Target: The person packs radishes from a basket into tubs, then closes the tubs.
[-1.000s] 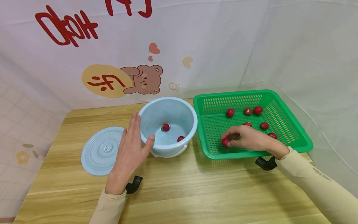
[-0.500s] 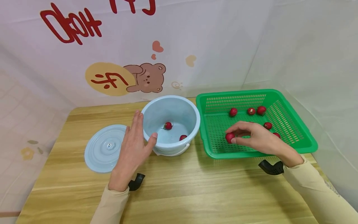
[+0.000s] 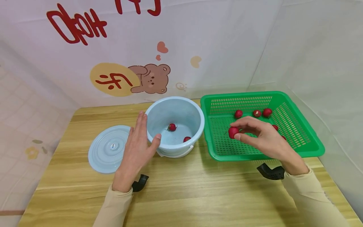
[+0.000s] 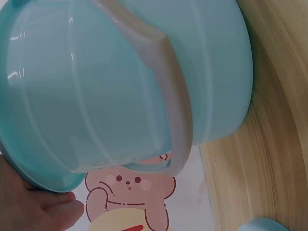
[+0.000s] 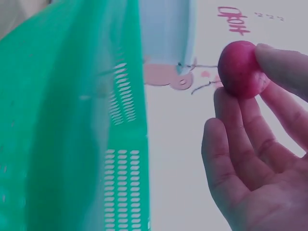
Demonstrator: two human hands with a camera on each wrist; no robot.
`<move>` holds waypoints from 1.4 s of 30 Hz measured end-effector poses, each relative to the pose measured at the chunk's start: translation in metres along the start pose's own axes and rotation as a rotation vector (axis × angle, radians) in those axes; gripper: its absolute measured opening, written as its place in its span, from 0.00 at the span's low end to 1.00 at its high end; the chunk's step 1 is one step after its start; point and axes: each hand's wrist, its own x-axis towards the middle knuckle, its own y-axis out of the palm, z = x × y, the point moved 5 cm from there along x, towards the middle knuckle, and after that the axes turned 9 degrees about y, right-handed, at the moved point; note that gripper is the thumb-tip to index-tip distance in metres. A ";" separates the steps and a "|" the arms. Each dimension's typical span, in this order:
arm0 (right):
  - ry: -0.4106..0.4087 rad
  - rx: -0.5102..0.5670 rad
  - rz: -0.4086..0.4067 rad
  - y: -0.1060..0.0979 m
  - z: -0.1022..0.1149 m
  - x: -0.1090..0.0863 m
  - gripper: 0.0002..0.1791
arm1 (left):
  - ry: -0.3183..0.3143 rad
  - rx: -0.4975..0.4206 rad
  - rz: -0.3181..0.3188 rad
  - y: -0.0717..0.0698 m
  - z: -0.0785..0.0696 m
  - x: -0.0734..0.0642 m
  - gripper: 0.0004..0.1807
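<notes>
My right hand (image 3: 265,138) pinches a red radish (image 3: 233,132) between thumb and fingertips, held above the green basket (image 3: 216,156). Thin dark root strands trail from this radish in the right wrist view, where the hand (image 5: 262,159) shows its other fingers loosely bent. My left hand (image 3: 137,149) lies with straight fingers against the left rim of the light blue bucket (image 3: 158,118). Inside the bucket are two radishes, one in the middle (image 3: 171,127) and one near the front wall (image 3: 187,139). The left wrist view shows the bucket's side and its pale handle (image 4: 175,101).
Left of the bucket a round blue lid (image 3: 105,157) lies flat, partly behind the left hand. Several radishes remain in the basket, such as one at the back (image 3: 238,113). A printed cloth wall (image 3: 221,37) rises behind the wooden table (image 3: 193,189).
My right hand has taken hold of the radish and lifted it off the basket floor. The left hand keeps its place at the bucket rim, while the head view shifts slightly.
</notes>
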 end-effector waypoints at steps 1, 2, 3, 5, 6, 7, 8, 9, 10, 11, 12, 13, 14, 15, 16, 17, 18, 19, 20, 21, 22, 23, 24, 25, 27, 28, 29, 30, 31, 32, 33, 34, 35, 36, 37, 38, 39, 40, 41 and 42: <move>-0.011 0.021 -0.009 0.000 0.003 0.000 0.18 | 0.002 0.000 -0.003 0.000 0.000 0.000 0.46; -0.024 0.038 -0.019 0.000 0.005 -0.001 0.18 | 0.005 0.001 -0.005 0.000 0.000 0.000 0.46; -0.036 0.056 -0.026 0.001 0.008 -0.001 0.19 | 0.007 0.001 -0.006 0.000 0.000 0.000 0.46; -0.062 0.084 -0.043 0.001 0.012 -0.002 0.20 | 0.008 0.001 -0.006 0.000 0.000 0.000 0.46; -0.075 0.096 -0.052 0.002 0.015 -0.002 0.20 | 0.007 0.001 -0.005 0.000 0.000 0.000 0.47; -0.081 0.103 -0.066 0.002 0.018 -0.002 0.21 | 0.006 0.001 -0.004 0.000 0.000 0.000 0.47; -0.091 0.112 -0.076 0.003 0.020 -0.002 0.21 | 0.003 0.001 -0.001 0.000 0.000 0.000 0.47; -0.102 0.124 -0.085 0.004 0.023 -0.002 0.21 | 0.001 0.001 0.001 0.000 0.000 0.000 0.47; -0.114 0.139 -0.096 0.005 0.027 -0.001 0.21 | -0.002 0.002 0.002 0.000 0.000 0.000 0.47; -0.131 0.159 -0.101 0.006 0.030 -0.001 0.21 | -0.003 0.002 0.004 0.000 0.000 0.000 0.47; -0.145 0.182 -0.107 0.006 0.033 0.000 0.21 | -0.005 0.003 0.004 0.000 0.000 0.000 0.47; -0.159 0.205 -0.111 0.007 0.036 0.000 0.21 | -0.004 0.003 0.005 0.000 0.000 0.000 0.47; -0.179 0.230 -0.111 0.008 0.039 0.001 0.21 | -0.003 0.004 0.005 0.000 0.000 0.000 0.47; -0.194 0.252 -0.114 0.009 0.042 0.002 0.21 | -0.002 0.006 0.004 0.000 0.000 0.000 0.47; -0.208 0.271 -0.116 0.010 0.045 0.003 0.21 | 0.000 0.008 0.004 -0.001 0.000 0.000 0.47; -0.220 0.284 -0.120 0.011 0.047 0.005 0.21 | 0.002 0.010 0.004 -0.001 0.000 0.000 0.47; -0.228 0.289 -0.128 0.012 0.050 0.006 0.21 | 0.004 0.013 0.003 -0.001 0.000 0.000 0.47; -0.236 0.290 -0.136 0.013 0.053 0.007 0.20 | 0.006 0.015 0.004 -0.001 0.000 0.000 0.47; -0.243 0.287 -0.145 0.014 0.055 0.008 0.20 | 0.006 0.017 0.005 -0.002 0.000 0.000 0.47; -0.249 0.280 -0.155 0.016 0.057 0.009 0.20 | 0.007 0.019 0.006 -0.002 0.000 0.000 0.47; -0.251 0.272 -0.164 0.017 0.059 0.011 0.20 | 0.007 0.020 0.007 -0.002 0.000 0.000 0.47; -0.254 0.262 -0.172 0.018 0.062 0.012 0.19 | 0.007 0.021 0.009 -0.002 0.000 0.000 0.47; -0.254 0.248 -0.179 0.020 0.064 0.014 0.19 | 0.006 0.022 0.010 -0.002 0.000 0.000 0.47; -0.254 0.237 -0.184 0.021 0.066 0.015 0.20 | 0.006 0.022 0.011 -0.003 0.000 0.000 0.47; -0.251 0.215 -0.184 0.024 0.069 0.018 0.20 | 0.005 0.024 0.013 -0.003 -0.001 0.000 0.47; -0.247 0.201 -0.182 0.025 0.070 0.020 0.20 | 0.005 0.026 0.015 -0.003 -0.001 0.000 0.47; -0.247 0.186 -0.181 0.025 0.072 0.021 0.20 | 0.005 0.027 0.017 -0.003 -0.001 0.000 0.47; -0.243 0.166 -0.180 0.026 0.073 0.023 0.20 | 0.005 0.029 0.019 -0.003 -0.001 0.001 0.47; -0.239 0.145 -0.178 0.027 0.074 0.024 0.20 | 0.005 0.031 0.021 -0.002 -0.001 0.001 0.47; -0.238 0.127 -0.173 0.028 0.075 0.026 0.20 | 0.006 0.033 0.022 -0.002 -0.001 0.001 0.47; -0.235 0.104 -0.169 0.029 0.075 0.027 0.20 | 0.006 0.034 0.023 -0.002 -0.001 0.001 0.47; -0.234 0.079 -0.166 0.030 0.076 0.028 0.21 | 0.005 0.036 0.024 -0.003 -0.001 0.001 0.47; -0.235 0.057 -0.162 0.031 0.077 0.030 0.21 | 0.006 0.035 0.024 -0.003 -0.001 0.001 0.47; -0.237 0.040 -0.157 0.032 0.078 0.031 0.21 | 0.007 0.037 0.024 -0.003 -0.001 0.001 0.47; -0.242 0.028 -0.150 0.034 0.080 0.033 0.21 | 0.009 0.038 0.023 -0.003 -0.001 0.001 0.47; -0.250 0.019 -0.144 0.035 0.081 0.034 0.22 | 0.009 0.039 0.023 -0.003 -0.001 0.001 0.47; -0.260 0.010 -0.141 0.037 0.082 0.036 0.22 | 0.010 0.039 0.023 -0.003 -0.001 0.001 0.47; -0.268 0.004 -0.136 0.039 0.083 0.038 0.22 | 0.009 0.039 0.024 -0.003 -0.001 0.001 0.47; -0.278 -0.002 -0.129 0.041 0.085 0.040 0.22 | 0.009 0.039 0.024 -0.003 -0.001 0.000 0.47; -0.286 -0.010 -0.123 0.044 0.086 0.043 0.22 | 0.007 0.040 0.025 -0.003 -0.001 0.000 0.47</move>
